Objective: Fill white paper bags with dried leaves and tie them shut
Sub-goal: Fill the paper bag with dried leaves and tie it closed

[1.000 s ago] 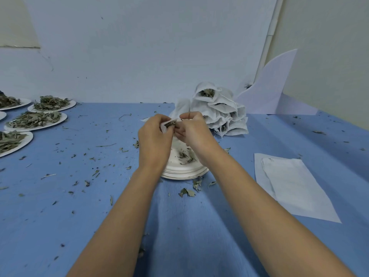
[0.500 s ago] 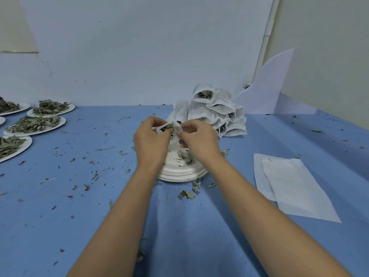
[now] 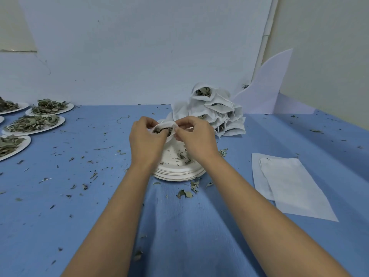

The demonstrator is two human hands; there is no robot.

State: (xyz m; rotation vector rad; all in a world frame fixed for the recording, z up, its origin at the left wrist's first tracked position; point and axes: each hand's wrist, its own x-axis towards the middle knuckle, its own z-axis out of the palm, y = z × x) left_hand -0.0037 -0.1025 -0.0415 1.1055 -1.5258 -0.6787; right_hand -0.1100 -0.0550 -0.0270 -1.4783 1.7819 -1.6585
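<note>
Left hand (image 3: 146, 139) and right hand (image 3: 196, 137) each pinch a rim side of a small white bag (image 3: 164, 128), fingers curled, dried leaves inside, held above a stack of plates (image 3: 179, 172) (hands partly hide it). Pile of filled bags (image 3: 215, 112) behind; leaf plates (image 3: 35, 124) far left; flat empty bags (image 3: 287, 182) right; crumbs across the blue table (image 3: 79, 196).

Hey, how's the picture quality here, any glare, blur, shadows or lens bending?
Head view: soft, even light with no glare. A faint shadow lies on the table between the forearms. The wide lens leans the wall pipe. No motion blur on the left hand, right hand or bag.
</note>
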